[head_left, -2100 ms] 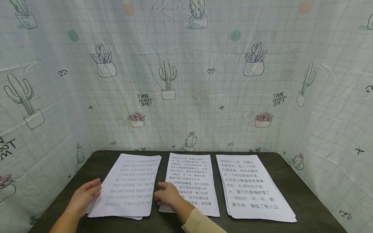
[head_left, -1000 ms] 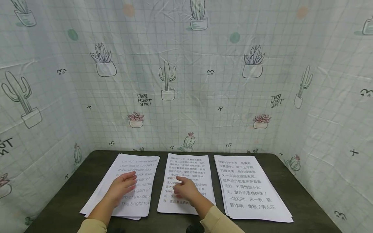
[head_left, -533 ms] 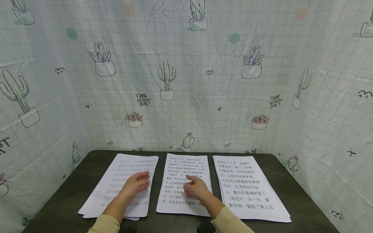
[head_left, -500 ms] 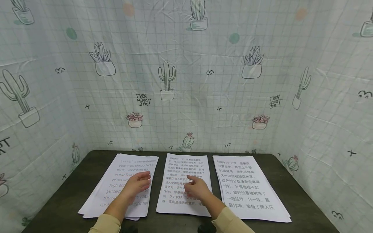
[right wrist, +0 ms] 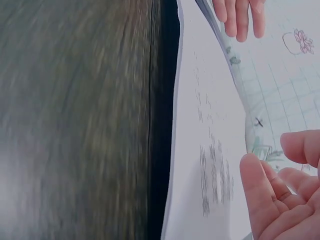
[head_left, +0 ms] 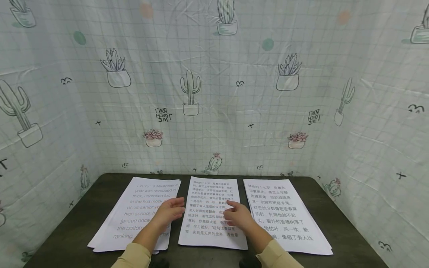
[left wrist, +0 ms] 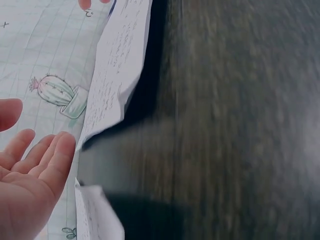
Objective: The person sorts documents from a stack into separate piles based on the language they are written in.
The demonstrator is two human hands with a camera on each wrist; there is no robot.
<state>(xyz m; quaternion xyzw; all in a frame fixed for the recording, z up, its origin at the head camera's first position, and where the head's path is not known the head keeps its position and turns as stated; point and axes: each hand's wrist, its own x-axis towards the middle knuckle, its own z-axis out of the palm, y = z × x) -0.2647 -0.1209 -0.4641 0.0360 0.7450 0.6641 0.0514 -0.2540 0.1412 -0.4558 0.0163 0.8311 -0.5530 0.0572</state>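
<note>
Three stacks of printed white paper lie side by side on a dark table. The left stack (head_left: pixel 147 193) bears large English text, the middle stack (head_left: pixel 207 230) small Chinese characters, the right stack (head_left: pixel 278 212) larger ones. My left hand (head_left: pixel 167 215) is over the right edge of the left stack, fingers loosely extended and holding nothing. Over the right edge of the middle stack is my right hand (head_left: pixel 240 216), also holding nothing, palm turned inward. Both wrist views show relaxed fingers apart from the paper; the left palm (left wrist: pixel 30 195) faces the camera.
The dark wooden table (head_left: pixel 67 227) has a grid-patterned curtain (head_left: pixel 214 141) with cactus drawings behind it and at both sides. Lower sheets stick out slightly at the stacks' edges. Dark rounded objects (head_left: pixel 159 262) show at the bottom, between the sleeves.
Both hands have moved right: the left from the left stack's outer edge across that stack, the right from the gap beside it across the middle stack. The head view has shifted slightly.
</note>
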